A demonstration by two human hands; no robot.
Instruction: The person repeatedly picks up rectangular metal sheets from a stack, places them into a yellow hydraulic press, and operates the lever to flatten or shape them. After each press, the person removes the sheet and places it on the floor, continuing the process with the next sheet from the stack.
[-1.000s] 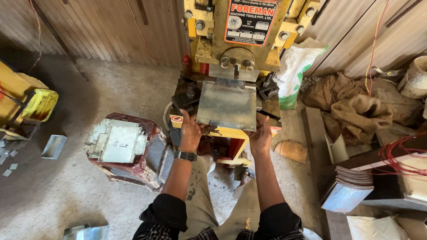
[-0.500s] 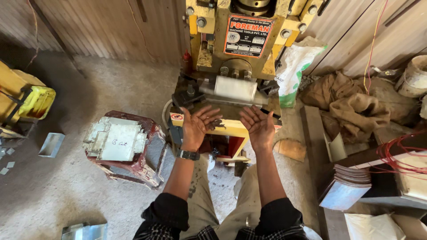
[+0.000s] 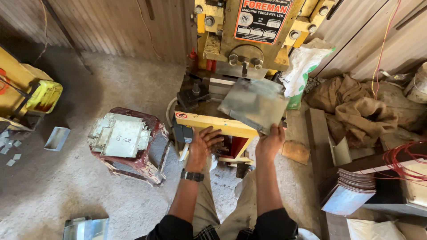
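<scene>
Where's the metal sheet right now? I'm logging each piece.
In the head view, the metal sheet is right of centre, held by the right hand in front of the yellow press.

You are in a small metal workshop. The yellow press machine (image 3: 249,40) ahead of you shows it plainly: heavy bolted body, steel tooling below. Left of the press, a worn red stool (image 3: 133,155) carries a pile of cut sheet-metal blanks (image 3: 119,135); right of the press, more stacked metal sheets (image 3: 353,189) lie beside burlap sacks (image 3: 356,106) and a white woven bag (image 3: 304,66). Behind the press runs a corrugated metal wall (image 3: 111,26), and the rough concrete floor (image 3: 58,195) around it holds scattered offcuts.
</scene>
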